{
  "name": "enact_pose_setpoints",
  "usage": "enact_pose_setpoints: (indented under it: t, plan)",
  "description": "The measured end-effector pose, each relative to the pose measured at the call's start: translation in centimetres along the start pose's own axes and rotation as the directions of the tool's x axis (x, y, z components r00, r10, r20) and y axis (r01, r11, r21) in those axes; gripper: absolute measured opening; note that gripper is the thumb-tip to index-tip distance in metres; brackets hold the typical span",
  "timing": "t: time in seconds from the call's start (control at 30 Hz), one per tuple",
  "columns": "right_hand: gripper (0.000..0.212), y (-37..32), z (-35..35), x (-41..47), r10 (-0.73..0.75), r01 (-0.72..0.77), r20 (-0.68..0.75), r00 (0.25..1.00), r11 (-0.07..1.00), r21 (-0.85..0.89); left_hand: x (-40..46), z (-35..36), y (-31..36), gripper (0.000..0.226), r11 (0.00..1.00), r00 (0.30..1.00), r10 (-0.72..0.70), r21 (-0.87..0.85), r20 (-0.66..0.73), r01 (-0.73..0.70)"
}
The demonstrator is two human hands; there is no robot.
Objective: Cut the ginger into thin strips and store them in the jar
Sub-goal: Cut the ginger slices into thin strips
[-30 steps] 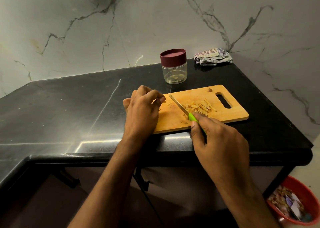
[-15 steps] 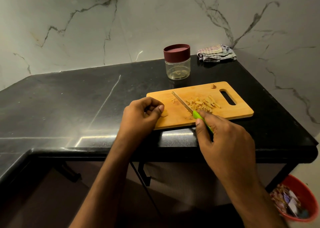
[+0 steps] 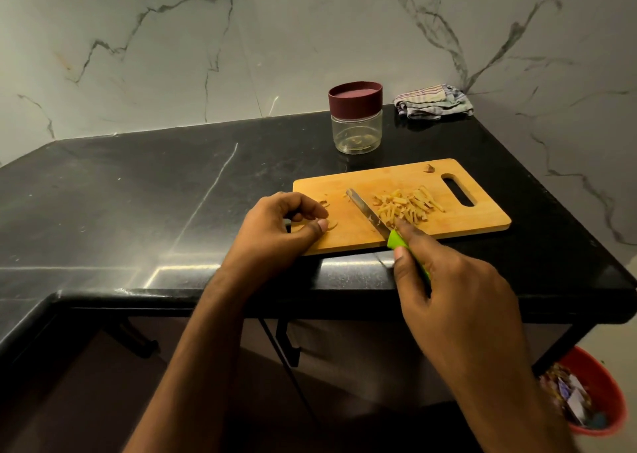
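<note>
Right hand [image 3: 455, 290] grips the green-handled knife [image 3: 386, 226], thumb & fingers curled round the handle, forefinger tip reaching fwd at the heel of the blade; blade lies low across the cutting board [image 3: 396, 207], tip pointing up-left, edge just beside the pile of ginger strips [image 3: 406, 204] on the board's right half. Left hand [image 3: 275, 232] sits at the board's left end, fingers curled in, thumb tip touching a small uncut ginger slice [image 3: 332, 224]; whether that counts as a real pinch I can't tell; a scrap or two lies just above it. One odd bit [image 3: 429, 168] sits near the far edge by the handle slot.

Jar [image 3: 356, 121] stands beyond the board on the black counter [image 3: 138, 194], maroon lid on, looks empty; so storing isn't begun.

Step in hand, prob.: bring the last slice under the blade & sliver it. To do it well: lay the slice flat; keep left fingertips tucked back w/ knuckles guiding the blade; cut narrow & even to match the pile; slice is small, so slow strokes; don't scatter strips off the near edge. Then unscrew the lid before gathering.
</note>
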State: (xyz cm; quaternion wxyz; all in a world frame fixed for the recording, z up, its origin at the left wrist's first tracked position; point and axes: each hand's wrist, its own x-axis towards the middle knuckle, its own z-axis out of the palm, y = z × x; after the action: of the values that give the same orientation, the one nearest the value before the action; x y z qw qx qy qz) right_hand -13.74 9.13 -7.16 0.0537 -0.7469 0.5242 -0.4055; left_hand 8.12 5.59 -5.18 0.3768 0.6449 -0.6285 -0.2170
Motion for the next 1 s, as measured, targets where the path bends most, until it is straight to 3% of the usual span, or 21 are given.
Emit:
enact_pose_setpoints:
  t: [0.17,0.43,1.0]
  plan:
    - [0.048,-1.3,0.3,-1.7,0.002,-0.005,0.07,0.998,0.999,0.041,0.0,0.3,0.3,0.008,1.0,0.998,-0.018,0.016,-0.057,0.019]
    - [0.042,-1.4,-0.3,-1.6,0.0,-0.003,0.118,0.993,1.0,0.022,-0.1,0.4,0.5,0.009,0.998,0.999,0.028,0.055,-0.023,-0.027]
    - [0.04,-1.6,-0.2,-2.1,-0.008,0.003,0.075,0.997,0.998,0.07,0.2,0.8,0.6,0.008,0.988,0.995,0.094,0.128,-0.026,-0.09]
